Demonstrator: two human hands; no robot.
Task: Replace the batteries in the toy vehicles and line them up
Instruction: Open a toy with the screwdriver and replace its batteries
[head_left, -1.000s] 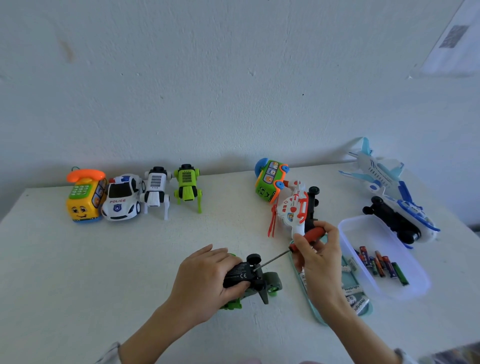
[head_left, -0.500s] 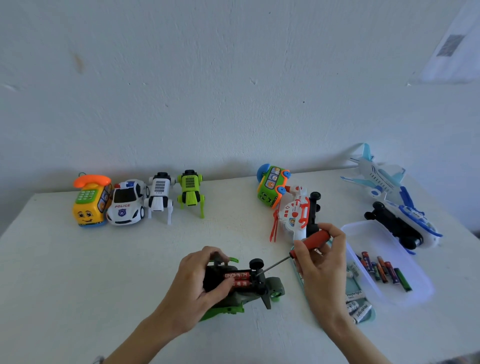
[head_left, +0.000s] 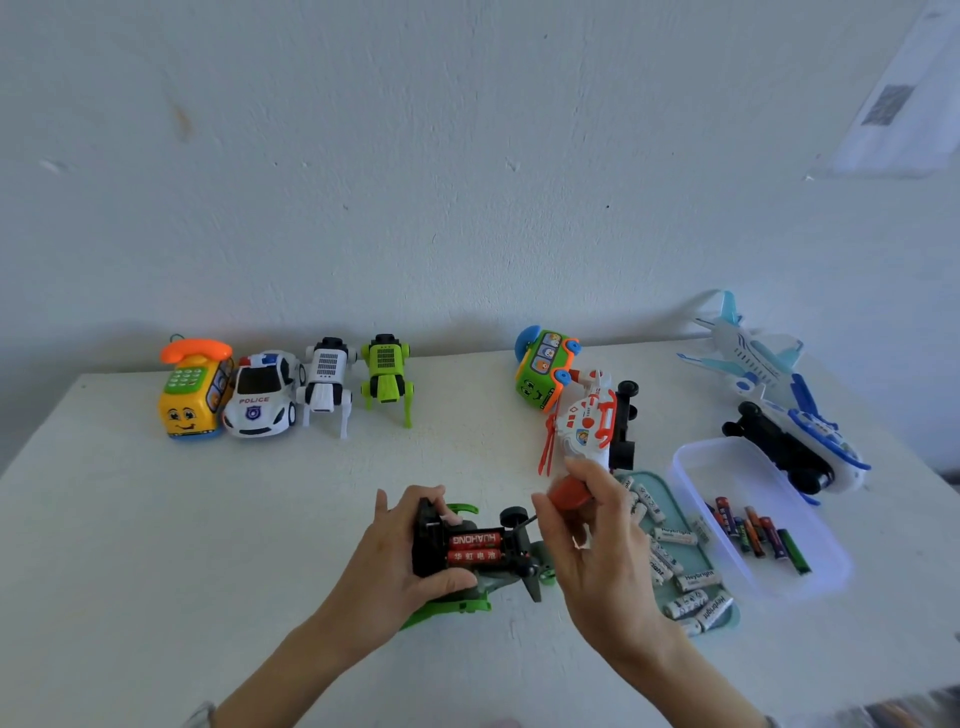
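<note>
Prying out the old cells

My left hand (head_left: 395, 556) grips the upturned green-and-black toy vehicle (head_left: 467, 566); my right hand (head_left: 592, 540) clasps the red-handled screwdriver (head_left: 569, 493). I lever gently under the red batteries (head_left: 475, 548).

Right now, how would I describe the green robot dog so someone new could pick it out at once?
Look along the back edge of the white table, where four toys stand in a row at the left. The green robot dog is the rightmost, beside the white robot dog. Same shape, but it alone is lime green.
</note>
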